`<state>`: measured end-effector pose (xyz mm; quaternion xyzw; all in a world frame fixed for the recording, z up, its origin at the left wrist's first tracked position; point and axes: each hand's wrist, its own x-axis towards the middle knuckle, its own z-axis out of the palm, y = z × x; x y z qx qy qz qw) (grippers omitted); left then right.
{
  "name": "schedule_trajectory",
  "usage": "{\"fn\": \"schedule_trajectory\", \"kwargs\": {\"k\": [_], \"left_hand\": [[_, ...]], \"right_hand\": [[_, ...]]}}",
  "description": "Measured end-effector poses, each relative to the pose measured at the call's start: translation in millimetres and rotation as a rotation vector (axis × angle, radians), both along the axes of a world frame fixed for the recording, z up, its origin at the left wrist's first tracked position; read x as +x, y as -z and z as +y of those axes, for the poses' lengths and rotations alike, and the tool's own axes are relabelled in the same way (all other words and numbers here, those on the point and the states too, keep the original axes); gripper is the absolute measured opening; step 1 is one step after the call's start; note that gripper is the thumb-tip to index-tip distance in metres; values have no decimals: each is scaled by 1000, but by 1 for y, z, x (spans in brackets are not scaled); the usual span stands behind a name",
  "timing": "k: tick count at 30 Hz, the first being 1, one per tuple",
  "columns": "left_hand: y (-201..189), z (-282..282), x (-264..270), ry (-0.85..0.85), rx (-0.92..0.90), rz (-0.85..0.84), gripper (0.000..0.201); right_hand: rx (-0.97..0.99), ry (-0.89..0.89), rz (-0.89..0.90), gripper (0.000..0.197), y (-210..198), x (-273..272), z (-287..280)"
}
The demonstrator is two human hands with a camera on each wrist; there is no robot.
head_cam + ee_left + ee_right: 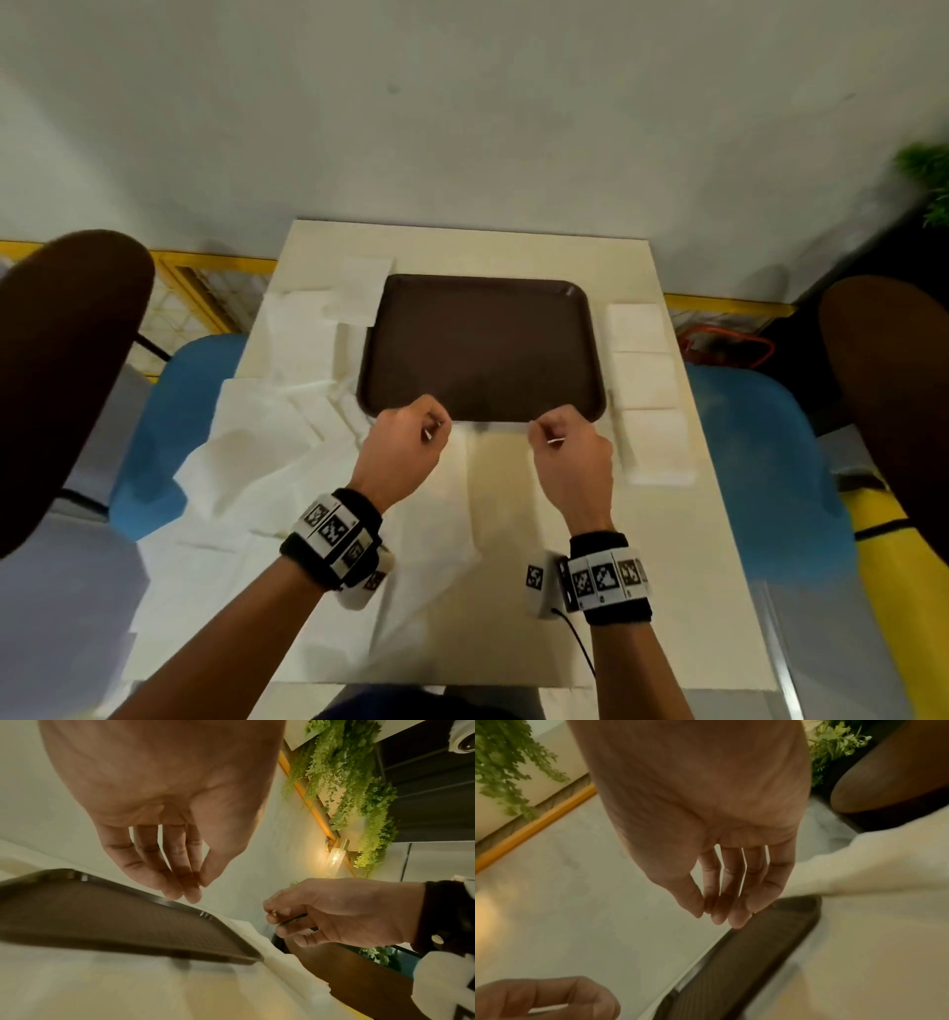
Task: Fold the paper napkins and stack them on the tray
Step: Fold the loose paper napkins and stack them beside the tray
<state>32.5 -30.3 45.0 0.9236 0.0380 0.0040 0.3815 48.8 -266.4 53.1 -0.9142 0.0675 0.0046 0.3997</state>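
Both hands up over near edge of tray (477,329) — left hand (405,452), right hand (572,462). Each thumb meets fingertips like small pinch. Cannot tell if any napkin edge is held; pictures blurry there.

Open napkin (431,514) lies flat on table (667,591) under wrists, running toward person. Tray bare, straight ahead of fingers. Folded napkins (642,360) in row right of tray — right hand nearer. Loose napkins (287,360) left.
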Motion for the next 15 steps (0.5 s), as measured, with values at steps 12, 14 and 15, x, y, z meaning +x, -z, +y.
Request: {"fn": "schedule_trajectory", "kwargs": {"k": [12,14,15], "left_hand": [[70,41,-73,-41,11,292,33],[73,35,-73,-73,-21,285,30],[75,34,-73,-93,-44,282,29]], "right_hand": [[-297,-84,272,63,72,-83,116],[-302,-64,241,59,78,-85,125],[-294,-55,224,57,79,-86,128]]}}
